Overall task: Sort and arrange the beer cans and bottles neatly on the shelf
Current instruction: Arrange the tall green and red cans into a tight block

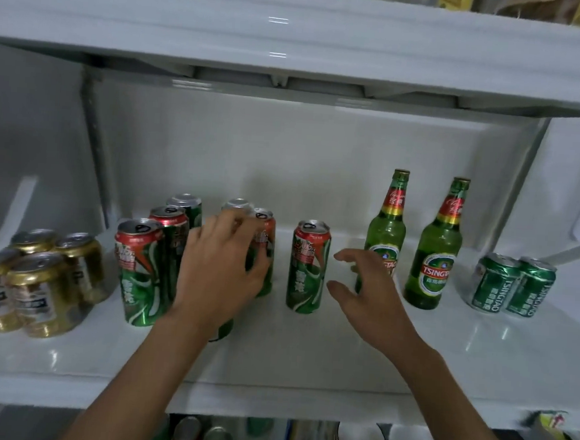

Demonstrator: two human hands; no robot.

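Curled round a tall red-and-green beer can, the left hand grips it upright on the white shelf, thumb on the can's right side and fingertips at its rim. Right hand hangs spread and relaxed, holding nothing, between a lone red-and-green can and the nearer of two green Tsingtao bottles, partly covering that bottle's label. Second Tsingtao bottle stands just beyond it. Left of the lone can, beyond the gripped one, stands a cluster of matching cans; further left, four gold cans. Far right of the bottles, two short green Tsingtao cans touch each other.
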